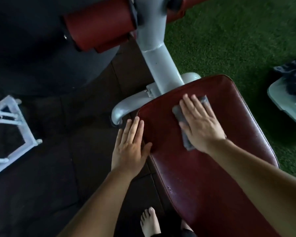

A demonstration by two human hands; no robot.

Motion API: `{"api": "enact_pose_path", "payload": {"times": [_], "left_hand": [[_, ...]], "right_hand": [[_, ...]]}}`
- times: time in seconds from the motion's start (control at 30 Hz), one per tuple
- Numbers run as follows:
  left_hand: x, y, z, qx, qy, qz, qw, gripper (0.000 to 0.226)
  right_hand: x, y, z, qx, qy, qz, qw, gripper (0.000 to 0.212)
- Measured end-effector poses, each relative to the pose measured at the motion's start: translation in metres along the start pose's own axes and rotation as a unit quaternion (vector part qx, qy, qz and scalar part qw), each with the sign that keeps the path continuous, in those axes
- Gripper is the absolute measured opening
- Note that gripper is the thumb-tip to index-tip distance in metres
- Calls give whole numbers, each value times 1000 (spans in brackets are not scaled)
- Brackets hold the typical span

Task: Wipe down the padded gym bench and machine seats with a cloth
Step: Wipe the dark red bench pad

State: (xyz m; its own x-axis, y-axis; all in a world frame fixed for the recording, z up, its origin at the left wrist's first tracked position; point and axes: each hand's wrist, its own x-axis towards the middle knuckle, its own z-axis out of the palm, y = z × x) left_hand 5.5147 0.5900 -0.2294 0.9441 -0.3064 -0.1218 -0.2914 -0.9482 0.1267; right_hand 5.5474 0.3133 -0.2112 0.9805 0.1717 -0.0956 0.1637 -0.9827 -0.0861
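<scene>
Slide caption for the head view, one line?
Right hand presses grey cloth on the red pad; left hand lies flat at its edge.

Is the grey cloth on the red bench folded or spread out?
Folded: the cloth shows as a compact, thick-edged pad barely longer than the right hand pressing it flat on the bench.

You are getting a dim, soft picture, with light falling brighter on the turf (229, 40) at right. The dark floor (41, 194) is lying in shadow, and the white rack (15, 127) is blurring at left.
</scene>
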Motion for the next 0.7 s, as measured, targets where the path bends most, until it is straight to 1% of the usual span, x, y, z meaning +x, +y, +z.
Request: {"api": "enact_pose_path", "payload": {"times": [0.1, 0.17, 0.2, 0.3, 0.37, 0.43, 0.5, 0.6, 0.63, 0.7], "left_hand": [[-9, -5, 3, -16, -16, -23, 999, 76], [-14, -6, 8, -26, -20, -25, 999, 76], [-16, -6, 9, -31, -21, -24, 999, 76], [-19, -6, 12, -54, -29, -25, 998, 75], [-22, -5, 13, -65, -39, -23, 997, 75], [-24, -5, 14, -75, -36, -17, 996, 74], [-26, -5, 16, -82, -26, -10, 996, 74], [-31, -4, 19, -87, -22, -1, 996, 74], [-32, -3, 19, -89, -21, -3, 996, 74], [-35, 0, 19, -99, -23, -10, 995, 75]], "right_hand": [[45, -27, -8, 43, 19, 85, 995, 69], [52, -53, -9, 59, 15, 91, 994, 70], [47, -66, -8, 58, 10, 69, 996, 69], [2, -92, 1, 39, -28, -52, 998, 66], [-25, -83, 5, 23, -42, -106, 993, 65], [-20, -64, 4, 7, -39, -122, 992, 65], [8, -60, 0, 2, -17, -95, 995, 65], [46, -88, -3, 24, 6, -10, 1000, 66], [49, -98, -3, 33, 7, 5, 999, 67], [33, -108, 1, 39, -1, -8, 999, 68]]}}
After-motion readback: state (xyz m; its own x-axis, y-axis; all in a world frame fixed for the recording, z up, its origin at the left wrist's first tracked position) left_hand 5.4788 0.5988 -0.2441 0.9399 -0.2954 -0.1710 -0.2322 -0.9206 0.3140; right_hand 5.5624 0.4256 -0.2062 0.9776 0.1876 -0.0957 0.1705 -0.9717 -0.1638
